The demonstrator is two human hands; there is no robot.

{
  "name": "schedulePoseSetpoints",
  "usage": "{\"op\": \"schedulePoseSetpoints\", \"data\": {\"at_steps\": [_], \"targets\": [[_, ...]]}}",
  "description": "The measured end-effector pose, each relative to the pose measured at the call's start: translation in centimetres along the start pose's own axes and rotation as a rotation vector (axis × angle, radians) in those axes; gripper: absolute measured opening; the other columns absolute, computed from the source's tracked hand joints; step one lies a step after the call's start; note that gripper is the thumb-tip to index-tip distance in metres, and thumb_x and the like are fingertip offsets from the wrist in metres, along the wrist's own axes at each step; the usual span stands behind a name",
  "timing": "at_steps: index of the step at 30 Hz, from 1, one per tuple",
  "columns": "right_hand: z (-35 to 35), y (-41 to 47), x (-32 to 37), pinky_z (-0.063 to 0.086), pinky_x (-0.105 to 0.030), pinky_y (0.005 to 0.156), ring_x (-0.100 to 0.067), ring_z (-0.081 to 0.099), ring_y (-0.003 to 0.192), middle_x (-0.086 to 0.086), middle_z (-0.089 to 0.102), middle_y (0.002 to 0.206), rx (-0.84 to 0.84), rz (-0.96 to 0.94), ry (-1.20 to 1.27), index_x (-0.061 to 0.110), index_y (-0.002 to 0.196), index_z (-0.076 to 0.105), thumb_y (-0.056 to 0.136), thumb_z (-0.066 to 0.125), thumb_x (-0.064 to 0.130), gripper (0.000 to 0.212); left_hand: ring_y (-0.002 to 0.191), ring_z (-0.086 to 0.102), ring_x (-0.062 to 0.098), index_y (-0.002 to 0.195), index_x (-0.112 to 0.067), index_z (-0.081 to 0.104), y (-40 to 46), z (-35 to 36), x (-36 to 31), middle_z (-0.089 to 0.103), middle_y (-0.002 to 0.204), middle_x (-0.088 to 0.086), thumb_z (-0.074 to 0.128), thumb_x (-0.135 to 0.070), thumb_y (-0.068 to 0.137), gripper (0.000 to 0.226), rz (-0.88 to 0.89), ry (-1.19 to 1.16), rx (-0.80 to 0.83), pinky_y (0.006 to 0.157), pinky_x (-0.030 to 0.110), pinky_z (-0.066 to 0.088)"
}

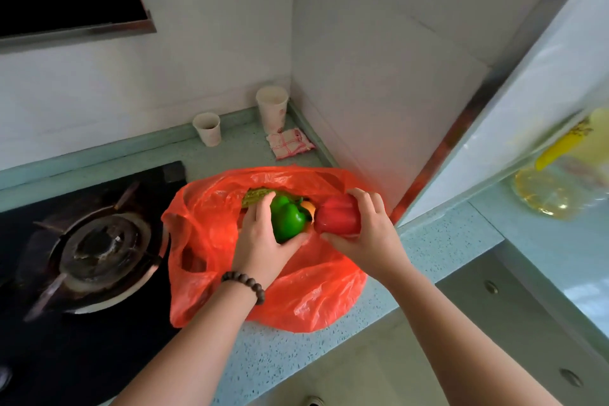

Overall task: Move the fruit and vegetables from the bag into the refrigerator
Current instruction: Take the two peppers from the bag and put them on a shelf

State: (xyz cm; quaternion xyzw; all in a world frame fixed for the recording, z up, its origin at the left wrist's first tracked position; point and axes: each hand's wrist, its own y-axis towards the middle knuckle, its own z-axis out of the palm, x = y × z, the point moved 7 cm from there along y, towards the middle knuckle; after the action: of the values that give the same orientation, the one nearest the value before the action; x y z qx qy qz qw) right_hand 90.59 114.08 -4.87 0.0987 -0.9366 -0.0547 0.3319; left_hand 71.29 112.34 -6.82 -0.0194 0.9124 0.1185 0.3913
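Note:
An orange-red plastic bag point(306, 293) lies open on the speckled blue counter point(438, 250). My left hand point(260, 247) grips a green bell pepper point(288, 219) over the bag's mouth. My right hand point(365, 234) grips a red bell pepper point(337, 216) just to the right of it. Inside the bag, a bumpy green vegetable point(257, 194) and a bit of something orange point(309, 208) show behind the peppers. The refrigerator point(534, 89) stands at the right with its door shut.
A gas stove burner point(99, 257) sits left of the bag. Two paper cups point(207, 128) point(273, 107) and a folded cloth point(290, 143) stand in the back corner. A bottle of yellow oil point(557, 188) lies on a ledge at the right.

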Motion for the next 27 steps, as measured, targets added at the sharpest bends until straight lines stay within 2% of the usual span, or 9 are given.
{"op": "schedulePoseSetpoints", "data": {"at_steps": [4, 8, 13, 19, 23, 27], "targets": [[-4.6, -3.5, -1.6, 0.048, -0.030, 0.086, -0.011, 0.050, 0.097, 0.004, 0.041, 0.120, -0.140, 0.158, 0.037, 0.025, 0.132, 0.039, 0.062, 0.080, 0.048, 0.084, 0.121, 0.046, 0.022, 0.134, -0.014, 0.040, 0.5, 1.2, -4.4, 0.048, 0.130, 0.007, 0.080, -0.042, 0.064, 0.086, 0.147, -0.054, 0.058, 0.095, 0.017, 0.030], [-8.4, -9.6, -3.9, 0.046, -0.027, 0.085, -0.012, 0.053, 0.094, 0.009, 0.041, 0.115, -0.315, 0.338, 0.030, 0.028, 0.128, 0.043, 0.059, 0.082, 0.047, 0.082, 0.117, 0.050, 0.022, 0.131, -0.011, 0.043, -0.6, 3.6, -9.1, 0.053, 0.126, 0.007, 0.082, -0.040, 0.062, 0.084, 0.297, -0.119, 0.168, 0.093, 0.011, 0.027], [-11.1, -18.8, -5.8, 0.039, -0.018, 0.083, -0.008, 0.050, 0.093, 0.009, 0.038, 0.114, -0.522, 0.547, 0.019, 0.029, 0.126, 0.043, 0.060, 0.083, 0.044, 0.078, 0.116, 0.049, 0.026, 0.131, -0.004, 0.044, -4.9, 8.0, -14.0, 0.053, 0.123, 0.012, 0.085, -0.031, 0.062, 0.085, 0.458, -0.234, 0.380, 0.096, 0.013, 0.026], [-13.3, -35.2, -6.4, 0.037, -0.014, 0.083, -0.009, 0.051, 0.095, 0.004, 0.040, 0.112, -0.823, 0.848, -0.026, 0.026, 0.122, 0.048, 0.058, 0.086, 0.039, 0.075, 0.115, 0.049, 0.021, 0.134, -0.011, 0.040, -16.7, 14.0, -20.5, 0.050, 0.125, 0.007, 0.082, -0.041, 0.062, 0.088, 0.651, -0.306, 0.758, 0.095, 0.020, 0.034], [-13.9, -46.2, -4.9, 0.040, -0.019, 0.083, -0.012, 0.052, 0.095, 0.004, 0.040, 0.110, -0.983, 1.040, -0.107, 0.027, 0.121, 0.048, 0.058, 0.084, 0.043, 0.075, 0.114, 0.048, 0.017, 0.134, -0.014, 0.039, -26.4, 16.0, -24.7, 0.048, 0.125, 0.003, 0.081, -0.044, 0.063, 0.087, 0.791, -0.370, 1.005, 0.097, 0.019, 0.034], [-13.8, -56.8, -2.4, 0.045, -0.028, 0.089, -0.017, 0.051, 0.100, 0.003, 0.039, 0.111, -1.135, 1.215, -0.166, 0.026, 0.123, 0.047, 0.056, 0.084, 0.044, 0.078, 0.114, 0.048, 0.016, 0.133, -0.012, 0.041, -36.7, 16.5, -28.2, 0.050, 0.125, 0.003, 0.081, -0.043, 0.063, 0.086, 0.917, -0.410, 1.206, 0.095, 0.015, 0.031]]}}
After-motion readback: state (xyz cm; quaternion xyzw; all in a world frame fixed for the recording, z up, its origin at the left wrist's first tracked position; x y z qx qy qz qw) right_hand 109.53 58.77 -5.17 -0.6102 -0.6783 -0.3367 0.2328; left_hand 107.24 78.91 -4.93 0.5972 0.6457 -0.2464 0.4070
